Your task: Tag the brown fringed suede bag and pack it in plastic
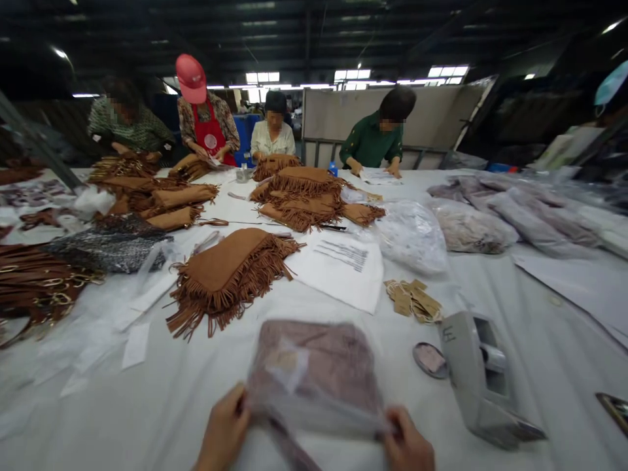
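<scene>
In front of me on the white table lies a mauve-brown handbag (326,347) inside a clear plastic bag (324,412). A strap (292,445) hangs out toward me from the near edge, and a pale tag or paper shows blurred through the plastic. My left hand (223,428) pinches the near left corner of the plastic bag. At the near right corner my right hand (407,438) is closed on the plastic too. The film is stretched between both hands and slightly smeared by motion.
Right of the bag stand a grey tape dispenser (471,379) and a small round dish (430,360). Beyond are tan paper tags (413,299), fringed brown bags (230,268) and plastic-wrapped bundles (471,226). Several people work along the far side.
</scene>
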Demonstrator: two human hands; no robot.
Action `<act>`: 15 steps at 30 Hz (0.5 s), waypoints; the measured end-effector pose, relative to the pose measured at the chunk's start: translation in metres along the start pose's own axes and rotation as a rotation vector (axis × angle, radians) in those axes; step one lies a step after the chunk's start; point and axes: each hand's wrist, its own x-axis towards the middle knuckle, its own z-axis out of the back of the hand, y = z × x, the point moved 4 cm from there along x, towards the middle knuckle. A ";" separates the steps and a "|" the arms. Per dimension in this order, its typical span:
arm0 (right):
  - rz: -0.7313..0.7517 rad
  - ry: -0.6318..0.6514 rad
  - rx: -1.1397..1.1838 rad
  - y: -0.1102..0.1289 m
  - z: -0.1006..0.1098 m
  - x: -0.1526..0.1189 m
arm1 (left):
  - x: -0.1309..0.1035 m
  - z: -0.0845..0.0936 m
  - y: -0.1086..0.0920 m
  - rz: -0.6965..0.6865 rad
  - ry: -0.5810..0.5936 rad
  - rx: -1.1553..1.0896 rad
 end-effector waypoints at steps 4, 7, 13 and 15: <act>-0.016 -0.107 -0.036 0.036 -0.005 0.101 | 0.108 0.008 -0.041 -0.006 -0.121 0.048; 0.031 -0.116 -0.066 0.031 0.008 0.117 | 0.120 0.025 -0.042 -0.021 -0.181 0.045; 0.367 -0.196 -0.133 0.029 0.026 0.019 | 0.030 0.026 -0.002 0.104 -0.204 -0.040; 0.529 -0.145 -0.068 0.056 0.009 -0.016 | 0.014 0.020 0.003 0.160 -0.242 -0.084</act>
